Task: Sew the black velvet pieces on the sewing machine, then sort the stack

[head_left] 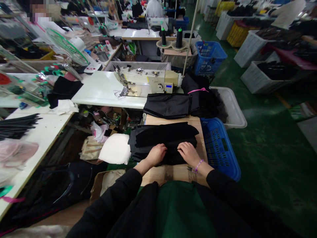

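Observation:
A stack of black fabric pieces [163, 134] lies on a light wooden board [158, 173] in front of me. My left hand [158, 154] is at the stack's near side, fingers curled and closed on the black fabric. To its right, my right hand [190, 154] pinches the same fabric with bent fingers, a purple beaded bracelet at the wrist. Between the two hands is a short stretch of cloth; the fingertips are partly lost against the black. Small dark snips [190, 169] seem to lie beside my right wrist.
Beyond the board stands a sewing machine [151, 79] on a white table, with folded black fabric [168, 105] and a bundle tied in pink [198, 94]. A blue basket [223, 148] borders the board's right side. Left are a round white seat pad [116, 148] and another table [47, 132].

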Demonstrator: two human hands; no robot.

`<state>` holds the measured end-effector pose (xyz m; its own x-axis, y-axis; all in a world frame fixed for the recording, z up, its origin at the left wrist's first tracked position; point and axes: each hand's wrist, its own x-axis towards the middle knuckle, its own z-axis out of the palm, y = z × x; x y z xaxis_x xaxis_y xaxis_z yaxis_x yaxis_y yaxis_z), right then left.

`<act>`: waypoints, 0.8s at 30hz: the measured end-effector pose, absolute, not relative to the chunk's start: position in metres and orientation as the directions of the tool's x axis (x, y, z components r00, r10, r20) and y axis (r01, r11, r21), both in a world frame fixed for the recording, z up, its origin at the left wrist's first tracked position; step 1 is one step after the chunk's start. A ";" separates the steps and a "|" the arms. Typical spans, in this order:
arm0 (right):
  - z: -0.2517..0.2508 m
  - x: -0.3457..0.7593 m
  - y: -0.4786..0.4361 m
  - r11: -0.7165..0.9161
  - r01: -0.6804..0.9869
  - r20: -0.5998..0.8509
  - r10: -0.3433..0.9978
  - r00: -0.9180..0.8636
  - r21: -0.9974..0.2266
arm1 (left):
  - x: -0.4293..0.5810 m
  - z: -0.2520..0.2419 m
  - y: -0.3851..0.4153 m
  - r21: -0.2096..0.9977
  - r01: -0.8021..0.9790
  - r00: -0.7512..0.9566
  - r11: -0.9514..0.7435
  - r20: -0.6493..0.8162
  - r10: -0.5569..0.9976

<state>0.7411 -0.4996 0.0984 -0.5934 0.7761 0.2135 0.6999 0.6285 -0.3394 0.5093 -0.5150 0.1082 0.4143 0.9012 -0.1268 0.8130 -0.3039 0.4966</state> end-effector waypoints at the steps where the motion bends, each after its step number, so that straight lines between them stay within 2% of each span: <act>1: 0.099 0.740 -0.503 0.634 0.701 0.237 0.773 -0.589 -0.325 | 0.507 0.109 -0.513 0.509 0.803 0.427 -0.310 -0.128 0.895; 7: 0.091 0.726 -0.517 0.792 0.584 0.307 0.609 -0.731 -0.180 | 0.503 0.117 -0.507 0.558 0.778 0.428 -0.289 -0.133 0.894; 10: 0.084 0.724 -0.512 0.792 0.585 0.295 0.609 -0.737 -0.173 | 0.503 0.127 -0.504 0.541 0.777 0.455 -0.321 -0.129 0.881; 13: 0.079 0.728 -0.506 0.812 0.554 0.287 0.584 -0.759 -0.187 | 0.499 0.140 -0.492 0.513 0.764 0.466 -0.391 -0.019 0.885; 16: 0.076 0.732 -0.505 0.823 0.524 0.279 0.567 -0.775 -0.219 | 0.494 0.145 -0.470 0.440 0.836 0.326 -0.329 0.084 0.942; 19: 0.075 0.732 -0.503 0.796 0.549 0.284 0.605 -0.744 -0.255 | 0.493 0.140 -0.455 0.330 0.933 0.128 -0.142 0.065 0.990; 21: 0.078 0.731 -0.501 0.763 0.583 0.292 0.646 -0.705 -0.279 | 0.495 0.137 -0.457 0.295 0.950 0.075 -0.100 0.095 0.993; 22: 0.080 0.730 -0.500 0.746 0.600 0.296 0.666 -0.685 -0.289 | 0.496 0.136 -0.462 0.309 0.939 0.120 -0.151 0.118 0.986; 24: 0.085 0.729 -0.498 0.716 0.630 0.299 0.698 -0.650 -0.301 | 0.500 0.134 -0.478 0.373 0.855 0.336 -0.360 0.129 0.933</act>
